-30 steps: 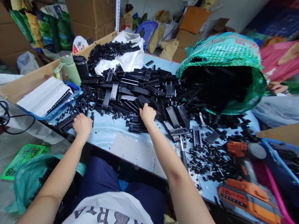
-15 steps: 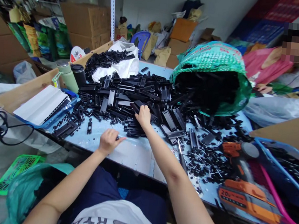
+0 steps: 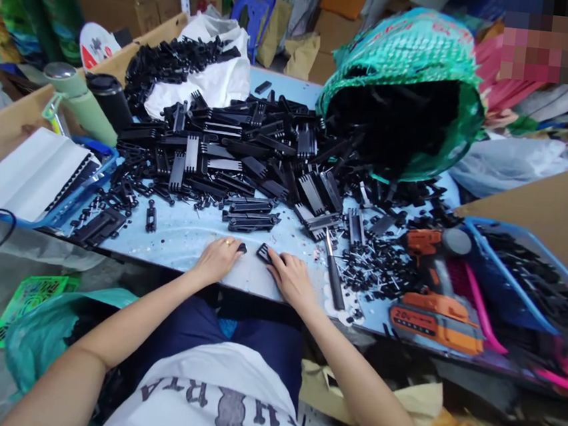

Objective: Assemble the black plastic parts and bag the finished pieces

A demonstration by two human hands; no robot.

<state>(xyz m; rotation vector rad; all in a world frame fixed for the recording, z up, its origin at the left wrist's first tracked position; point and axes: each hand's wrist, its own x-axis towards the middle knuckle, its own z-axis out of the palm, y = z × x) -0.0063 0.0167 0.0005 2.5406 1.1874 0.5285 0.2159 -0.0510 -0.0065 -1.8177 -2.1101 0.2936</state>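
- Black plastic, by its look, in the head view, my only one: a slotted part (image 3: 263,252) sits in my right hand (image 3: 294,277), slotted end poking past the thumb; thumb and fingers look closed on it, though they hide the rest.
- My left hand (image 3: 220,260) pinches a small piece (image 3: 242,248), fingers together about it; only its tip shows, so I cannot tell its shape.
- Both hands are low over the pale board (image 3: 252,277) at the near edge of the table (image 3: 183,240); the two held ends face each other, apart; I take it this spot gives them room.
- Just beyond, a stack (image 3: 251,214) lies lined up, likely for easy reach; the loose pile (image 3: 220,146) spreads behind.
- On its side lies the sack (image 3: 400,50), mouth toward me, presumably so its contents come out easily.
- Screws (image 3: 374,262), tool (image 3: 334,275) and drill (image 3: 433,271) lie rightward; handy, I judge, for my right hand.
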